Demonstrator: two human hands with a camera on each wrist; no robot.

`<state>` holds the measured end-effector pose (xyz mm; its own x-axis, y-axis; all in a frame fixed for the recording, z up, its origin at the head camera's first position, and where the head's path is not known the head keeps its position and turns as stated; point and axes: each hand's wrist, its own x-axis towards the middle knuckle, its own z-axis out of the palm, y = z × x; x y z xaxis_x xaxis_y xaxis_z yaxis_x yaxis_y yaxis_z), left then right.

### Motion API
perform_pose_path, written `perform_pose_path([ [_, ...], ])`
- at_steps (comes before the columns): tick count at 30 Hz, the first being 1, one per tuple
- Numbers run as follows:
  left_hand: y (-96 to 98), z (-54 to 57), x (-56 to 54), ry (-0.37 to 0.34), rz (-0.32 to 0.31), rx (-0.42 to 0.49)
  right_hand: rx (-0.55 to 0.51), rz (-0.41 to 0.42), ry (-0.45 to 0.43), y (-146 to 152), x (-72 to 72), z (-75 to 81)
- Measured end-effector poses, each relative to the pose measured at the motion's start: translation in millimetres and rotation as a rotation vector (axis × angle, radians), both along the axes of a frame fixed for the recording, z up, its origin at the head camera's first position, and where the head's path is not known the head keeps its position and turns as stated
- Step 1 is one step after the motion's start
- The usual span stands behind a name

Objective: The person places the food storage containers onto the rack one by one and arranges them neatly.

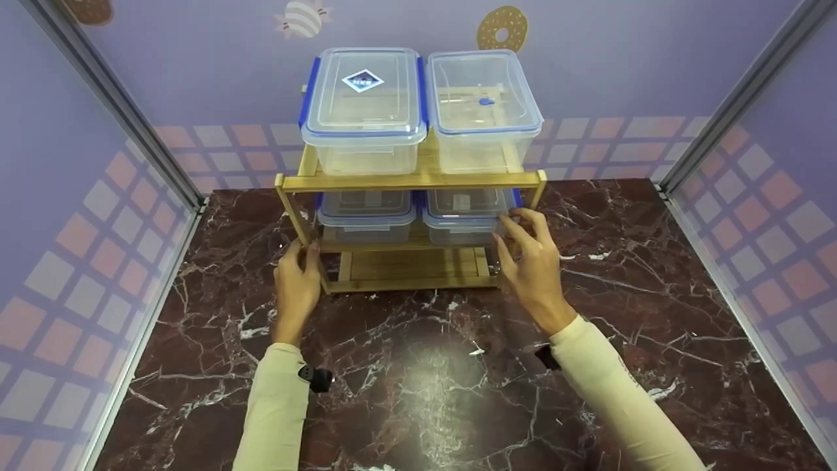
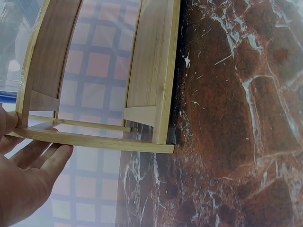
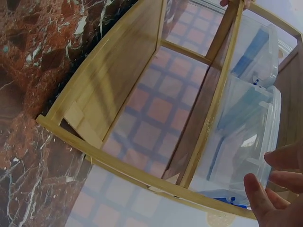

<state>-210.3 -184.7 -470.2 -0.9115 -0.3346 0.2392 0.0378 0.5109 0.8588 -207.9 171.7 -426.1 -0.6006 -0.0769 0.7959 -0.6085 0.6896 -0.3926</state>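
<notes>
A three-tier bamboo shelf rack (image 1: 412, 182) stands at the back of the table. My left hand (image 1: 297, 278) grips its left front post near the middle tier; in the left wrist view the fingers (image 2: 59, 156) lie around that post. On the middle tier sit two clear lidded plastic boxes, a left one (image 1: 366, 229) and a right one (image 1: 458, 229). My right hand (image 1: 536, 271) is at the right box's front corner, fingers spread and bent slightly. In the right wrist view its fingertips (image 3: 253, 182) are beside the lid edge; contact is unclear.
Two more clear boxes stand on the top tier: a left one (image 1: 363, 124) with blue side clips and a right one (image 1: 484, 118). The bottom tier (image 1: 412, 265) shows bare wood. Patterned walls (image 1: 719, 118) enclose the dark marbled table (image 1: 425, 392).
</notes>
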Motion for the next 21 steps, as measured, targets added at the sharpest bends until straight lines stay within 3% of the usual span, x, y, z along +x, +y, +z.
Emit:
perform_pose_path([
  [5,-1.0,2.0,2.1,-0.013,0.011,-0.042,-0.005,0.04,-0.012,4,5.9,0.0],
  [11,-3.2,8.4,14.2,-0.005,0.103,-0.175,-0.052,0.06,-0.007,18,27.0,7.5],
  [15,-3.2,12.5,32.6,0.046,0.135,-0.264,-0.059,0.051,-0.015,31,46.8,13.6],
  [21,1.8,22.3,71.8,0.115,0.083,-0.363,-0.015,0.062,-0.01,51,79.2,15.3],
])
